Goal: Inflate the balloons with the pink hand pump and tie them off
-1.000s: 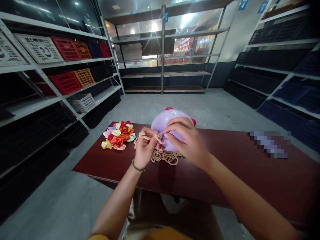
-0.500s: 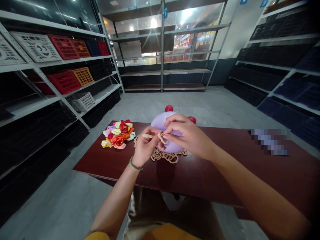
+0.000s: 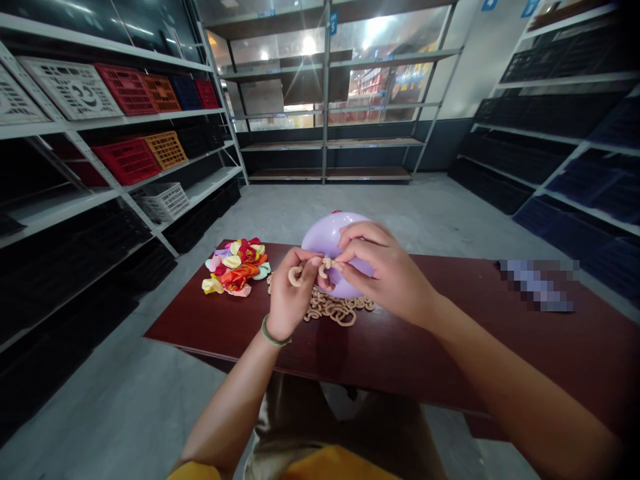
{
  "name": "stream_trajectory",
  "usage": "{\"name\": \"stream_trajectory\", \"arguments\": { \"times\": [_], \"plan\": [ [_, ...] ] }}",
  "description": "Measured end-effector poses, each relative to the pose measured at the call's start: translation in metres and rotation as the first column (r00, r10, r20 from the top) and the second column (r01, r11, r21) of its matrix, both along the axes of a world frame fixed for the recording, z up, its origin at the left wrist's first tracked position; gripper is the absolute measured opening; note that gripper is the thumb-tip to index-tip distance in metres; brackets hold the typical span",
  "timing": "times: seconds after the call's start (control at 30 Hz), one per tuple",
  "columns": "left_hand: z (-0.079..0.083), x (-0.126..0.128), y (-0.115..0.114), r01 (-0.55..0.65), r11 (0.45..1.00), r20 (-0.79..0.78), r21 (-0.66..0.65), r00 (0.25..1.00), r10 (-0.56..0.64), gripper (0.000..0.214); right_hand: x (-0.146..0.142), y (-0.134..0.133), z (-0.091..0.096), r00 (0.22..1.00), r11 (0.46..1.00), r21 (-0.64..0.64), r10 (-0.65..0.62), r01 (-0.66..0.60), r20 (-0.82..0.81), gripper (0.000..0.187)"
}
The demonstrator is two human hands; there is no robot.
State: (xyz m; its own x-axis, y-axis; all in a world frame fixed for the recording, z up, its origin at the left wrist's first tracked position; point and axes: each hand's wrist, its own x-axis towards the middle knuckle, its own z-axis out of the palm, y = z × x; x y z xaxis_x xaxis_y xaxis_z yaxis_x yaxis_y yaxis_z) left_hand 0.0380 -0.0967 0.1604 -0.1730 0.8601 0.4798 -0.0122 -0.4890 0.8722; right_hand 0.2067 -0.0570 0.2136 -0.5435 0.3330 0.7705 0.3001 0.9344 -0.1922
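An inflated lilac balloon (image 3: 325, 235) is held just above a dark red-brown table (image 3: 450, 347). My left hand (image 3: 290, 297) is closed, pinching a small beige ring clip (image 3: 296, 275) near the balloon's neck. My right hand (image 3: 385, 270) is closed too, its fingertips pinching the balloon's neck together with the clip's other end (image 3: 326, 265). Below both hands lies a pile of several beige ring clips (image 3: 336, 308) on the table. A heap of flat, uninflated balloons (image 3: 235, 268) in red, yellow, pink and green lies to the left of my hands.
Metal shelving lines both sides and the back; red, orange and white crates (image 3: 127, 160) fill the left shelves. A blurred-out patch (image 3: 540, 285) sits on the table at right. Grey concrete floor (image 3: 280, 213) surrounds the table.
The balloon has risen slightly and now hides the red things seen behind it before. My hands have shifted a little, still pinching the clip at the balloon's neck.
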Motion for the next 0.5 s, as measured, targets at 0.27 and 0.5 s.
{"name": "stream_trajectory", "arguments": {
  "times": [0.27, 0.5],
  "plan": [
    [0.003, 0.007, -0.004, -0.009, 0.999, 0.140, 0.033, 0.990, 0.004, 0.017, 0.000, -0.007, -0.001, 0.999, 0.993, 0.113, -0.034, 0.039, -0.042, 0.016],
    [0.005, 0.014, -0.007, 0.039, 0.993, 0.306, 0.109, 0.949, -0.071, 0.016, 0.002, -0.011, -0.006, 0.993, 0.971, 0.214, -0.093, 0.105, -0.066, 0.017]
  ]
}}
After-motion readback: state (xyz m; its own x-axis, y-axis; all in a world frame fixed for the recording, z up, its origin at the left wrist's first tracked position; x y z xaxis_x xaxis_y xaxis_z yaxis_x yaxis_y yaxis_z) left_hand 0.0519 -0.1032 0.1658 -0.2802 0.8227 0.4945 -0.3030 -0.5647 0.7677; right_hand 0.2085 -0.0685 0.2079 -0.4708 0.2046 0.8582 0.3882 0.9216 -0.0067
